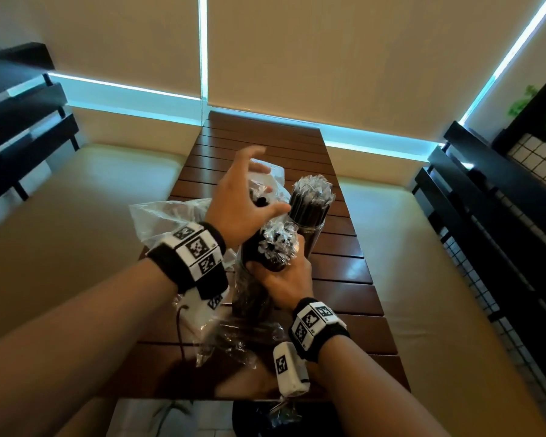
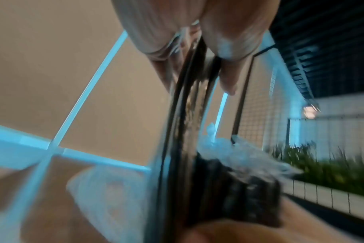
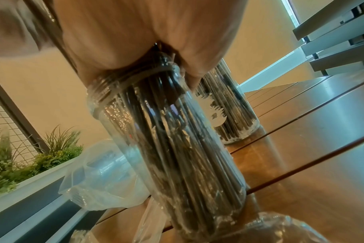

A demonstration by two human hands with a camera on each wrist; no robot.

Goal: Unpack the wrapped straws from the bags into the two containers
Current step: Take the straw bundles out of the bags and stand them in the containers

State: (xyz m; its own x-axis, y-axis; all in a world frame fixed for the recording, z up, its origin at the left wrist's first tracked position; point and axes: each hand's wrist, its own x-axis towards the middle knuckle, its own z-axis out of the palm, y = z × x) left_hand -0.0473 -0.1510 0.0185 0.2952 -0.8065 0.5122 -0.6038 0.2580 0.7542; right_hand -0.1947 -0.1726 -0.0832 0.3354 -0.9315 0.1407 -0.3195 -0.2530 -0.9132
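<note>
Fingers of the right hand (image 1: 284,280) wrap the near container (image 3: 172,164), a clear jar packed with black wrapped straws (image 1: 276,247), gripping it just under the crinkled wrapper tips; the right-wrist view shows the palm closed around the jar's threaded neck. Jar stands tilted on the slatted tabletop (image 1: 344,272), its base among loose plastic.

Just above and to the left of that grip, the left hand (image 1: 243,203) is raised with fingers spread and thumb out, touching a crumpled clear bag (image 1: 265,181) that has some dark straws inside. The left-wrist view is blurred: fingertips (image 2: 229,82) lie along a dark, shiny strip of plastic, and whether they pinch it I cannot tell.

Beyond the right grip, well apart from it, the second container (image 1: 311,209) stands upright and full, its straws rising above the rim. An empty bag (image 1: 167,219) lies left of the left wrist. More crumpled plastic (image 1: 234,339) sits below both wrists, toward the near tabletop edge.
</note>
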